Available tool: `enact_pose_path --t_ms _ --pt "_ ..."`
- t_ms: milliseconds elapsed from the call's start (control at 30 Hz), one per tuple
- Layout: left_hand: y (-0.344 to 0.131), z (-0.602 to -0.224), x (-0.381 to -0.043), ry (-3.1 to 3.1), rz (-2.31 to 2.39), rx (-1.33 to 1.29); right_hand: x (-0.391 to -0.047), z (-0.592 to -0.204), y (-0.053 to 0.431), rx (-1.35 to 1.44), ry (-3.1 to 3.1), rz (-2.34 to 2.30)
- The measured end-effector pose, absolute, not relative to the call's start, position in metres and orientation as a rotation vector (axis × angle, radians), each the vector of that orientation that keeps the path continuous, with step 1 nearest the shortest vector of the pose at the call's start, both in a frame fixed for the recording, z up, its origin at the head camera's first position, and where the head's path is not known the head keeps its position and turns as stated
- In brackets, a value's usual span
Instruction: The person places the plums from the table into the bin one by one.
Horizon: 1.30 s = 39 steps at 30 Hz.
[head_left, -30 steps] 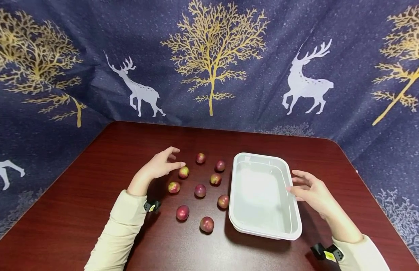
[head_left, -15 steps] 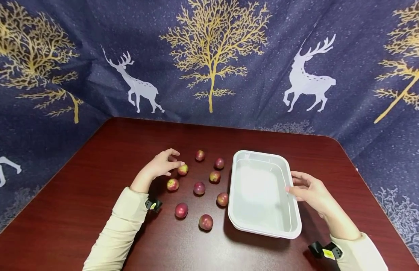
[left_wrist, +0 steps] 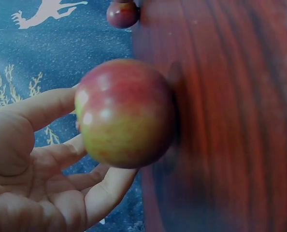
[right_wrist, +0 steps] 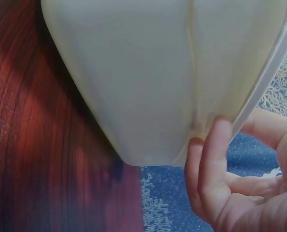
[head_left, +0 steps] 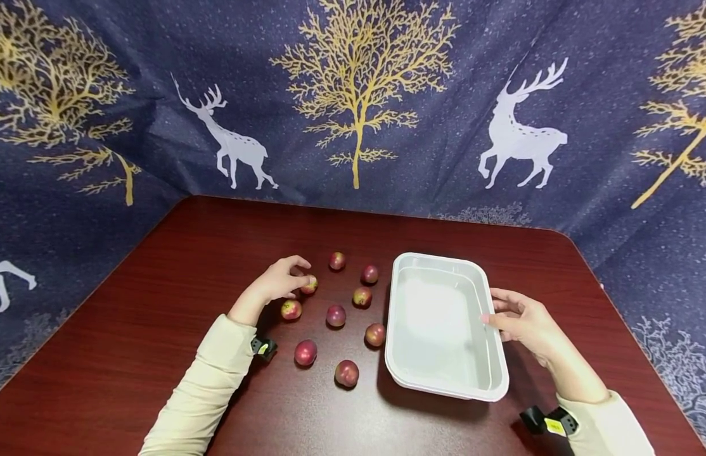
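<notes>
In the head view, my left hand (head_left: 280, 280) is at a yellow-red plum (head_left: 310, 289), thumb laid over it and fingers curving round its far side. The left wrist view has a large red-and-yellow plum (left_wrist: 126, 116) in front, hiding the fingertips of the left hand (left_wrist: 51, 164). At the right side of a white plastic tub (head_left: 400, 373), my right hand (head_left: 526, 325) pinches the rim, thumb on the inner side. Seen by the right wrist, the fingers of that hand (right_wrist: 240, 193) press on the outer wall of the tub (right_wrist: 129, 87).
Several more plums lie scattered left of the tub, among them a dark one (head_left: 336, 316), one by the tub (head_left: 375, 335) and one near the front (head_left: 346, 373). Behind the dark red wooden table (head_left: 130, 329) hangs a blue cloth (head_left: 421, 164) with deer and trees.
My left hand has moved slightly right and down onto the yellow-red plum, its thumb and forefinger drawing closer together. The right hand stays at the tub's rim. The head view has tilted slightly.
</notes>
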State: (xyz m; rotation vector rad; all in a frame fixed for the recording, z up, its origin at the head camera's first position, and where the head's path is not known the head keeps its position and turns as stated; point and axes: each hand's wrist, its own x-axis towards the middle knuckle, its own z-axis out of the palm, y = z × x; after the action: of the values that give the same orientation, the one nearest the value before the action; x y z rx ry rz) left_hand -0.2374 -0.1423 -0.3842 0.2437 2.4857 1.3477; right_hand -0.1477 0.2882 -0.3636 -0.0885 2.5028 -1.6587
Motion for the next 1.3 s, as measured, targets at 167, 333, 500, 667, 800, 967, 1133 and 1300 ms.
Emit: enact_pose_path --t_ms 167,333,500,667,800,967,1133,1300 --pt "-0.1417 -0.3915 -0.2387 2.482 1.353 0.255 -0.1484 -0.3645 0.2889 -0.076 2.417 -1.713" --pt "-0.1406 -0.3939 -0.238 2.482 1.351 0.237 -0.1484 -0.366 0.2903 -0.07 2.382 -1.722" --pt "-0.1399 -0.3942 -0.2385 2.47 1.36 0.222 -0.149 -0.3667 0.2908 -0.071 2.373 -1.717" --pt "-0.1398 -0.3951 -0.2402 2.468 1.374 0.246 -0.1494 -0.3667 0.2915 -0.081 2.368 -1.719" --pt "-0.1397 -0.3942 -0.2404 2.479 1.389 0.245 -0.1498 -0.3664 0.2919 -0.083 2.369 -1.722" --pt "-0.1402 -0.3935 -0.2414 2.483 1.398 0.224 -0.151 -0.3651 0.2923 -0.077 2.379 -1.703" --pt "-0.1426 -0.3929 -0.2431 2.459 1.4 0.214 -0.1531 -0.3636 0.2924 -0.074 2.387 -1.685" --pt "-0.1462 -0.391 -0.2437 2.428 1.423 0.199 -0.1549 -0.3632 0.2918 -0.075 2.387 -1.674"
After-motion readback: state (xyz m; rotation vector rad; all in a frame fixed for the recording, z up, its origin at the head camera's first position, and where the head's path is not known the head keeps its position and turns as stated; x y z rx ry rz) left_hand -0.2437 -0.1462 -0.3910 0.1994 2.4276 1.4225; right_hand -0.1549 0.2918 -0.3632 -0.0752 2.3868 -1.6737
